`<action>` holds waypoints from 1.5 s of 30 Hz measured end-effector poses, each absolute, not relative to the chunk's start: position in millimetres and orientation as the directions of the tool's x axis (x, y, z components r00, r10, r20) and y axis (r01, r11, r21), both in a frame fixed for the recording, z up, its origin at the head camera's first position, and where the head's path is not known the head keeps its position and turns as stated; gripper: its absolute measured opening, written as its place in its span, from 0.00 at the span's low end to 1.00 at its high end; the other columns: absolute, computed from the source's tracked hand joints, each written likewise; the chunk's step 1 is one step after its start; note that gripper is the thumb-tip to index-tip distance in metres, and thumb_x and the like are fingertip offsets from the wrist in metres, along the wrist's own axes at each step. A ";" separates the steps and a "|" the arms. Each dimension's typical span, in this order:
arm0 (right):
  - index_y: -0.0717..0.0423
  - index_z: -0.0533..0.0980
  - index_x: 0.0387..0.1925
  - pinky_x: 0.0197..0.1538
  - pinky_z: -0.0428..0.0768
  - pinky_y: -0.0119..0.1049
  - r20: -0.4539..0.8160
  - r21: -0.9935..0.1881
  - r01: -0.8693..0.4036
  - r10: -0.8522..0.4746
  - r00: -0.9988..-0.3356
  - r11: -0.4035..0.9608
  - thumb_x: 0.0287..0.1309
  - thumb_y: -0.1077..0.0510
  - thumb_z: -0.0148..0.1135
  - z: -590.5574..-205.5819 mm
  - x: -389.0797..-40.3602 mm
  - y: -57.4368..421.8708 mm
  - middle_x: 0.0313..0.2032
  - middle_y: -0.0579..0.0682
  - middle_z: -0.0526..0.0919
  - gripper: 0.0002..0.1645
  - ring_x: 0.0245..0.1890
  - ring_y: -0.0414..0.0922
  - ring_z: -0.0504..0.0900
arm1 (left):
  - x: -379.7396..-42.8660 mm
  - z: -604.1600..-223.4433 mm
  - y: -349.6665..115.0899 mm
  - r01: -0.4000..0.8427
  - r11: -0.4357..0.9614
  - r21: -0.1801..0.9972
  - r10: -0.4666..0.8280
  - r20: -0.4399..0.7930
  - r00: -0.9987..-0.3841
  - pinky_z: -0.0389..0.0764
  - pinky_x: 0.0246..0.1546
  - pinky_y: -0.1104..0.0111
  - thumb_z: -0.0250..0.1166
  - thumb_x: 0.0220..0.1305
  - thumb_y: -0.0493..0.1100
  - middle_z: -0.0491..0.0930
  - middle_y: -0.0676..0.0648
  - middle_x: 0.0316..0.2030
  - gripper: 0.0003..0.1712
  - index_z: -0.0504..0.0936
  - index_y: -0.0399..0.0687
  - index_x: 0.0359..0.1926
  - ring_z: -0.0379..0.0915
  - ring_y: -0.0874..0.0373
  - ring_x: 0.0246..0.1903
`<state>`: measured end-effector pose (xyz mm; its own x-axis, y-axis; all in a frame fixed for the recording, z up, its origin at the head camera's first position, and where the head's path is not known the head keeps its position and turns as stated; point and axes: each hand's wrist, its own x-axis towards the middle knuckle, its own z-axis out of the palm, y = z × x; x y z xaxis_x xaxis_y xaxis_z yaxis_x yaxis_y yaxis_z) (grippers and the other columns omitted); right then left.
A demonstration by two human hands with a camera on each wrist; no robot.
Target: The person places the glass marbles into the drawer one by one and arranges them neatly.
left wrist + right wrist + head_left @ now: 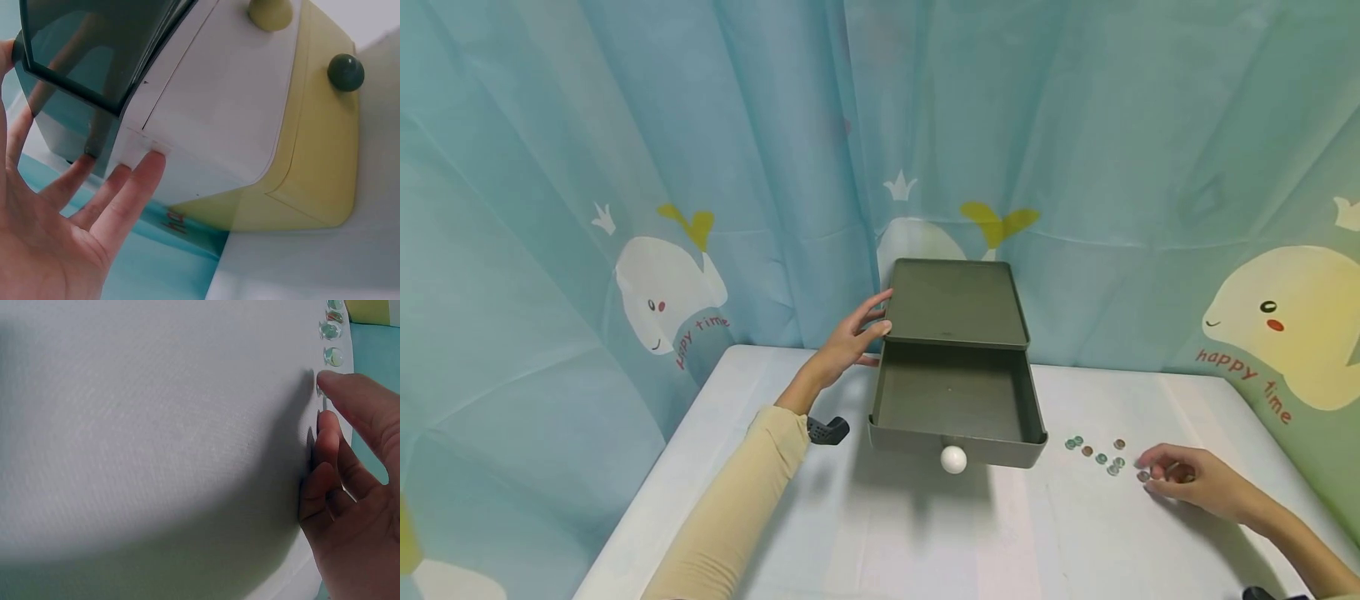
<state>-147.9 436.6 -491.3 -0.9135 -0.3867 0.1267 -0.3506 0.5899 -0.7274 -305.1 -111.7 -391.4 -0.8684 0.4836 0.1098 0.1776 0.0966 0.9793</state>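
Far L, behind & beyond the L hand, a blue curtain (pixel 550 167) hung w/ whale prints.

L hand (pixel 844 346): fingers spread, tips against the L side of the drawer unit (pixel 958 304), steadying it, prob. Unit stood on the table (pixel 1045 550) just R of that hand. Looked like stiff plastic, prob. fairly light & apt to slide if yanked; flat side = good hold.

Top drawer (pixel 910 442), dk green, was pulled out betw. the hands, nearer the L. Its floor showed, w/ only a tiny pale speck made out. White knob (pixel 953 459) on its front = best place to pull/push. Below, per L wrist view: white drawer (pixel 225 100) w/ olive knob (pixel 270 14), then yellow drawer (pixel 328 137) w/ dk green knob (pixel 345 72), both R of the L hand's fingers; contents couldn't be seen.

Further R, just L of the R hand, loose glass beads (pixel 1101 458) lay on the table, greenish & brownish.

R hand (pixel 1198 479): thumb & index pinched in on a brownish bead (pixel 1143 476), other fingers curled; couldn't tell if it was off the tabletop. Bead prob. light, hard, smooth, slippery, might chip or skitter; best taken by its edges, across the widest part, w/ fingertips.
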 end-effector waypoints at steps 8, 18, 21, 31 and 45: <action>0.57 0.82 0.38 0.25 0.73 0.30 0.114 -0.682 -0.327 -0.346 -0.931 0.654 0.59 0.69 0.70 -495.0 -147.4 435.4 0.28 0.41 0.77 0.07 0.26 0.34 0.74 | -304.5 -391.2 -111.5 0.183 0.105 0.977 0.477 0.112 -0.872 0.81 0.52 0.43 0.57 0.77 0.53 0.54 0.46 0.78 0.34 0.58 0.76 0.79 0.58 0.47 0.74; 0.54 0.83 0.36 0.25 0.71 0.29 0.123 -0.650 -0.327 -0.330 -0.936 0.686 0.58 0.68 0.71 -497.8 -147.5 434.9 0.27 0.39 0.77 0.08 0.26 0.33 0.73 | -304.5 -392.1 -111.4 0.181 0.116 0.977 0.476 0.105 -0.873 0.81 0.53 0.43 0.57 0.77 0.54 0.54 0.45 0.78 0.35 0.58 0.77 0.79 0.57 0.47 0.74; 0.53 0.83 0.36 0.25 0.71 0.29 0.120 -0.648 -0.324 -0.328 -0.937 0.689 0.59 0.68 0.71 -497.6 -147.3 434.8 0.27 0.40 0.77 0.08 0.25 0.33 0.73 | -304.9 -392.7 -111.6 0.182 0.115 0.977 0.476 0.107 -0.873 0.81 0.53 0.43 0.56 0.77 0.53 0.54 0.45 0.78 0.34 0.58 0.76 0.79 0.57 0.47 0.74; 0.52 0.83 0.36 0.25 0.71 0.30 0.101 -0.652 -0.304 -0.317 -0.943 0.695 0.60 0.66 0.71 -494.7 -147.0 433.4 0.27 0.38 0.76 0.06 0.26 0.33 0.72 | -304.3 -391.8 -111.8 0.179 0.117 0.977 0.475 0.104 -0.874 0.81 0.53 0.44 0.57 0.77 0.55 0.54 0.46 0.78 0.34 0.58 0.79 0.78 0.58 0.48 0.74; 0.53 0.82 0.35 0.24 0.71 0.30 0.130 -0.639 -0.335 -0.333 -0.934 0.692 0.58 0.69 0.70 -498.0 -147.7 433.1 0.26 0.39 0.74 0.08 0.25 0.32 0.71 | -305.5 -392.5 -112.0 0.185 0.115 0.976 0.485 0.107 -0.868 0.80 0.54 0.42 0.56 0.77 0.54 0.53 0.45 0.78 0.35 0.57 0.76 0.79 0.56 0.46 0.75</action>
